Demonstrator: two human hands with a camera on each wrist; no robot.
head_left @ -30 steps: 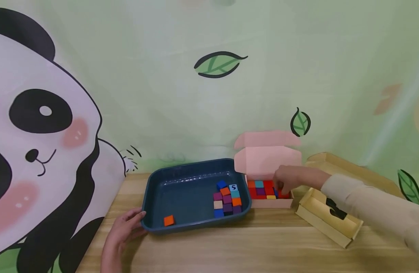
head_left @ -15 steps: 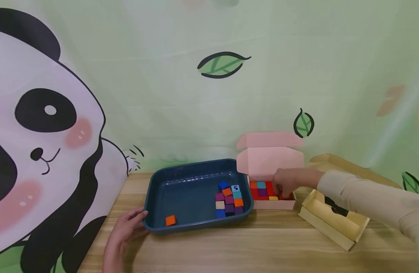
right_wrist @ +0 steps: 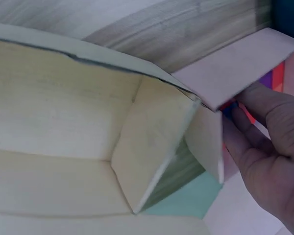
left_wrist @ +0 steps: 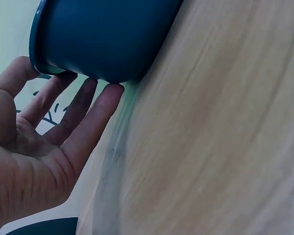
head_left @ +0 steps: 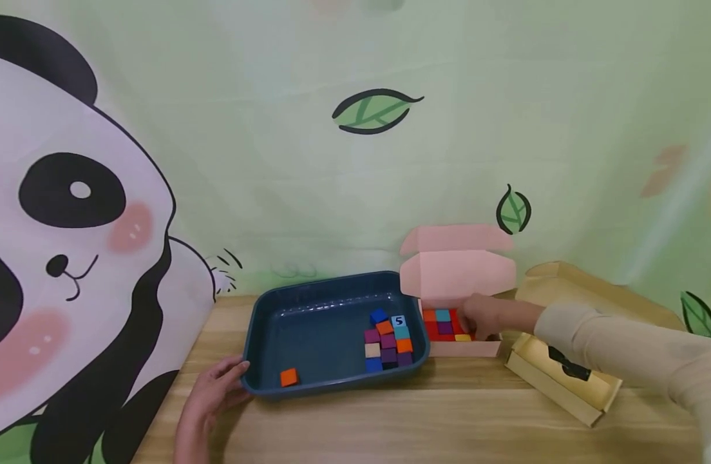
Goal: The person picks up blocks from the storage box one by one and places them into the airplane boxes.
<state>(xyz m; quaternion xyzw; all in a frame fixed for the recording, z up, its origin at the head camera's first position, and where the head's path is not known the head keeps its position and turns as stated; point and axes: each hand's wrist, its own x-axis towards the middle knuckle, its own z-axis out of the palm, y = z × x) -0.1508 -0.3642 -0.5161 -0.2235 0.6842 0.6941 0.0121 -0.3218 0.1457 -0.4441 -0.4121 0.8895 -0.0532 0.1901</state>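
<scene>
A dark blue tray stands on the wooden table. My left hand is at its left end, the thumb right at the rim. In the left wrist view its long fingers reach out with their tips against the tray's outer wall. Inside the tray lie a lone orange cube and a cluster of coloured cubes. My right hand reaches down into the open pink box, among red and other coloured cubes. A blue cube shows at its fingertips; I cannot tell whether they pinch it.
An open cardboard box stands right of the pink box, under my right sleeve. The pink box's raised lid is behind its cubes. A green cloth backdrop with a panda and leaves hangs behind the table.
My right hand has shifted slightly lower and to the left within the pink box, covering cubes at its right end that showed before. My left hand stays at the tray.
</scene>
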